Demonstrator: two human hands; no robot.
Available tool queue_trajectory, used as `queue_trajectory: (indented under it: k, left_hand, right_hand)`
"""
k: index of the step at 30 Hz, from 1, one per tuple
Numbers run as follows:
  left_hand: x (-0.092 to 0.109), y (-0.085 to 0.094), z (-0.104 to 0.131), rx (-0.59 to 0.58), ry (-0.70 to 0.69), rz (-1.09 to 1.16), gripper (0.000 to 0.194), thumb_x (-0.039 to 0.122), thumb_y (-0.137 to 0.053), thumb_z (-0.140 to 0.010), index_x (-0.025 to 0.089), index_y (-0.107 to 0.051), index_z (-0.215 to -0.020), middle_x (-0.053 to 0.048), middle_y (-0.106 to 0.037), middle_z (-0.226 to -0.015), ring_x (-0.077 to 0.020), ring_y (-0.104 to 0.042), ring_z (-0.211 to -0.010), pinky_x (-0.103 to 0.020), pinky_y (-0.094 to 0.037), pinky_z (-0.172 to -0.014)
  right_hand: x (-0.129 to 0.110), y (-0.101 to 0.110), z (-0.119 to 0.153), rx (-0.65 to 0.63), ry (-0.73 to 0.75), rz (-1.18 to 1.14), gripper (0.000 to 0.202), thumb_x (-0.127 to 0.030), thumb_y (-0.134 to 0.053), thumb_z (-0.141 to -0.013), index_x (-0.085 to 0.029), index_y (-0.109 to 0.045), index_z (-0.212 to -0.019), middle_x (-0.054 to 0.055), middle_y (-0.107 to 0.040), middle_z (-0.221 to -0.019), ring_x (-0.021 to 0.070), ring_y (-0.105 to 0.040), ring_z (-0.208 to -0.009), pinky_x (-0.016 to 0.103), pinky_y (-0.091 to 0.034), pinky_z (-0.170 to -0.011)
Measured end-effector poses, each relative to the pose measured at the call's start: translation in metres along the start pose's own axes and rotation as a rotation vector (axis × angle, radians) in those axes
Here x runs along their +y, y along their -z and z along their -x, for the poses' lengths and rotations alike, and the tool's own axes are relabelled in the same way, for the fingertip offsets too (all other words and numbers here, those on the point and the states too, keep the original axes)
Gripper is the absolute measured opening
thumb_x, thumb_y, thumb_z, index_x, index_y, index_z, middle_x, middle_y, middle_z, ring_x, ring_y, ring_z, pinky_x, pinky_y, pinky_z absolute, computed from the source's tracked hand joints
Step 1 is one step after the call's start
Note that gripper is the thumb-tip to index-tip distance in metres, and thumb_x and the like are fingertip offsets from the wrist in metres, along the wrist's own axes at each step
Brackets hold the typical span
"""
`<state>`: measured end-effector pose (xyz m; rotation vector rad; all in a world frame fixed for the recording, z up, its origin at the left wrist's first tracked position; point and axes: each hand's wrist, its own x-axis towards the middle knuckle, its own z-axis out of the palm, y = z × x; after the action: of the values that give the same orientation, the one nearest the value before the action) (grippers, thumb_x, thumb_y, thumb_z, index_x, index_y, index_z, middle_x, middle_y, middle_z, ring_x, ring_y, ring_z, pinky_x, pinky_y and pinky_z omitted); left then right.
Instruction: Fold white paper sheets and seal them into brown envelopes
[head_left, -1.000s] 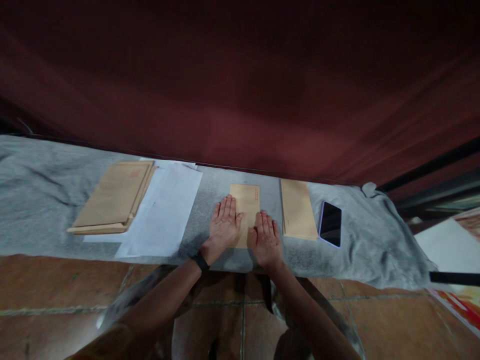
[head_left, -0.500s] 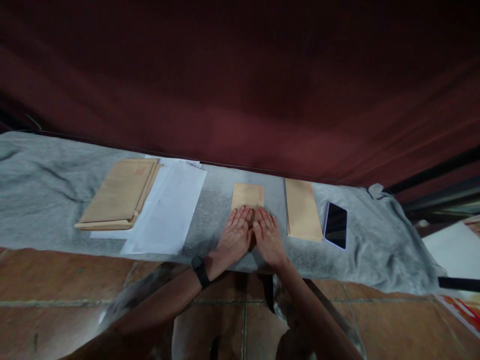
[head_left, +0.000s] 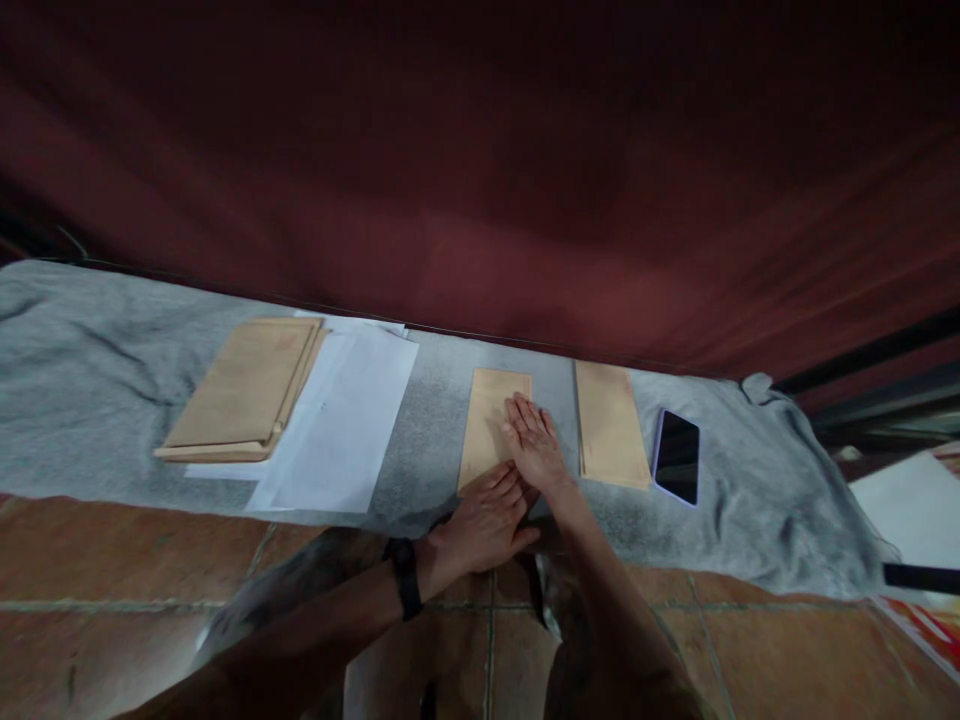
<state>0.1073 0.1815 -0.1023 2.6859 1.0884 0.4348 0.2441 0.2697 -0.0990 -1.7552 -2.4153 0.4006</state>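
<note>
A tan paper envelope (head_left: 484, 420) lies flat on the grey cloth in front of me, its lower right part covered by my hands. My left hand (head_left: 484, 520), with a black watch on its wrist, rests across the envelope's near end, fingers stretched out and thumb apart. Farther up, my right hand (head_left: 536, 445) lies flat on the envelope's right side with fingers extended. Neither hand grips anything. To the right sits a small stack of similar tan envelopes (head_left: 611, 425).
A pile of larger brown envelopes (head_left: 240, 385) partly covers white paper sheets (head_left: 349, 410) on the left. A phone (head_left: 676, 455) lies right of the small stack. Grey cloth (head_left: 765, 500) covers the narrow surface; a dark red curtain (head_left: 480, 250) hangs behind it.
My right hand has slid a little up the envelope. My left hand has drawn back toward me and turned rightward, exposing more of the envelope's left side.
</note>
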Motion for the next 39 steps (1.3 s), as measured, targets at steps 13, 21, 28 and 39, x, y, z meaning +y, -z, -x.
queue_trajectory:
  k: [13, 21, 28, 39]
  left_hand:
    - [0.007, 0.013, 0.015, -0.025, -0.191, -0.003, 0.066, 0.062, -0.051, -0.100, 0.009, -0.056, -0.140, -0.018, -0.063, -0.145, -0.0271, -0.053, -0.141, -0.039, -0.032, -0.123]
    - [-0.006, 0.041, 0.009, 0.104, -0.313, -0.122, 0.020, 0.022, -0.051, -0.104, 0.020, -0.067, -0.093, -0.003, -0.073, -0.094, -0.0170, -0.068, -0.092, -0.031, -0.050, -0.088]
    - [-0.013, 0.041, -0.003, 0.189, -0.187, -0.212, 0.042, 0.041, -0.049, -0.106, 0.014, -0.062, -0.135, -0.011, -0.066, -0.140, -0.0241, -0.055, -0.137, -0.038, -0.038, -0.118]
    - [-0.022, 0.024, -0.006, 0.051, -0.174, -0.155, 0.078, 0.067, -0.046, -0.100, 0.020, -0.036, -0.161, -0.008, -0.032, -0.170, -0.0239, -0.026, -0.159, -0.040, -0.017, -0.131]
  right_hand:
    - [-0.002, -0.015, -0.012, 0.149, -0.054, 0.047, 0.063, -0.042, -0.027, -0.110, -0.010, -0.027, -0.164, 0.015, -0.026, -0.171, 0.0271, -0.026, -0.158, 0.050, -0.015, -0.129]
    - [0.004, -0.023, -0.006, 0.170, -0.001, 0.086, 0.063, -0.043, -0.026, -0.109, -0.014, -0.026, -0.165, 0.012, -0.028, -0.171, 0.0270, -0.029, -0.157, 0.053, -0.016, -0.129]
    - [0.016, -0.035, 0.012, 0.247, 0.189, 0.220, 0.061, -0.032, -0.029, -0.109, -0.014, -0.019, -0.167, 0.013, -0.033, -0.169, 0.0242, -0.032, -0.156, 0.049, -0.023, -0.128]
    - [0.013, -0.035, 0.041, 0.154, 0.333, 0.034, 0.083, -0.028, -0.049, -0.099, -0.025, -0.003, -0.168, 0.007, -0.018, -0.173, 0.0274, -0.022, -0.160, 0.051, -0.019, -0.131]
